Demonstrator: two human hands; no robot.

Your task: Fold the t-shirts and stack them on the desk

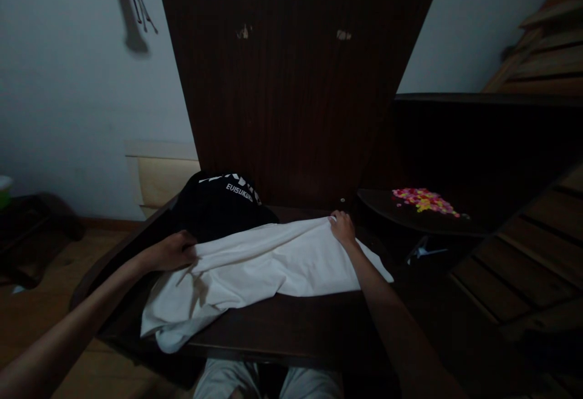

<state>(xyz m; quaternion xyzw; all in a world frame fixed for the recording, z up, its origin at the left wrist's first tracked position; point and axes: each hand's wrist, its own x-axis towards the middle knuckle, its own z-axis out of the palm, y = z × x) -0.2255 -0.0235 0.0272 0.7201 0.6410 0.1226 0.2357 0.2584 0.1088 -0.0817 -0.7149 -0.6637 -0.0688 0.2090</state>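
A white piece of cloth [282,265], perhaps a garment, lies stretched lengthwise across the dark wooden tabletop [282,332]. Its left end is crumpled and hangs near the front edge. My left hand [175,250] is closed on the cloth's upper left part. At the far right corner, my right hand [342,228] pinches the upper edge. Behind the cloth, close to my left hand, sits a bunched black garment [214,208] with white lettering.
A tall dark wooden panel [291,95] rises behind the table. Right of it, a low curved shelf [378,204] bears a pile of pink and yellow pieces [426,200]. A light blue object [426,252] is under that shelf. Wooden slats [519,277] stand at the right.
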